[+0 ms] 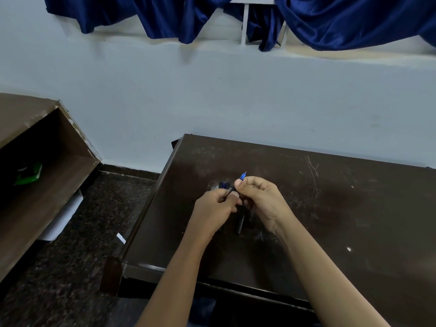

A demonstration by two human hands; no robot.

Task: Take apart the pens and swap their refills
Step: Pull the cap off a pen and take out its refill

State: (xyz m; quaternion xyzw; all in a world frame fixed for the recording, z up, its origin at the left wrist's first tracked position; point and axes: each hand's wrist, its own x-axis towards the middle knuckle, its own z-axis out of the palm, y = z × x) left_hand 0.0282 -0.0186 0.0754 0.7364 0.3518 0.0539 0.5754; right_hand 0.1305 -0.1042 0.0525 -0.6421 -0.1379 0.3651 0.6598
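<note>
Both hands meet above the middle of the dark brown table [330,208]. My right hand [259,197] pinches a blue pen [242,177] near its tip, which points up and away from me. My left hand [215,204] grips the lower part of the same pen, mostly hidden by the fingers. A dark blue pen part [223,185] lies on the table just beyond my left hand. A black pen piece [240,224] lies on the table below and between the hands.
A brown open shelf unit [35,185] stands at the left with a green packet [28,173] inside. White paper [61,220] lies on the dark speckled floor. A pale wall and blue curtains [330,20] are behind the table.
</note>
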